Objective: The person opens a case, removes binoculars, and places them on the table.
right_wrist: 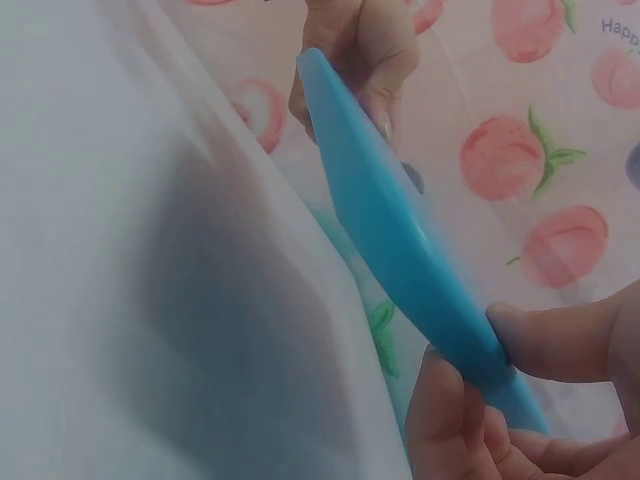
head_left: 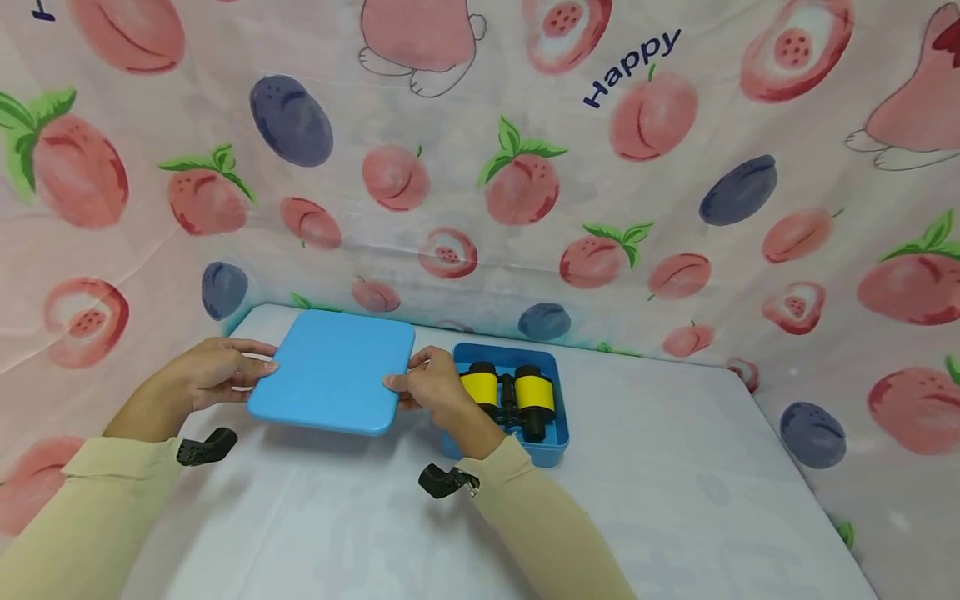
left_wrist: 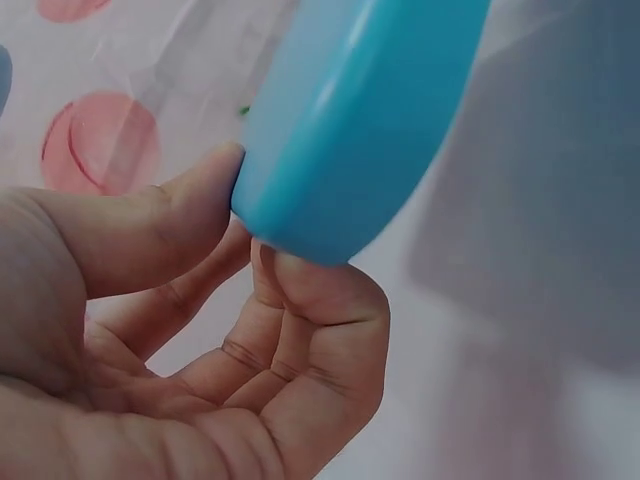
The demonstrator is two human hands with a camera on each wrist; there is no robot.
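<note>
A flat blue lid with rounded corners is held above the white table, its smooth face up. My left hand pinches its left edge between thumb and fingers, and my right hand pinches the right edge. Close up in the left wrist view, the lid's rim sits between thumb and fingertips. In the right wrist view the lid is seen edge-on, with both hands on it. Right of the lid stands an open blue box holding black and yellow binoculars, partly covered by my right forearm.
The white table extends to the right and front. A fruit-patterned cloth hangs behind and along the sides. Small black devices are strapped at both wrists. The lid casts a shadow on the table.
</note>
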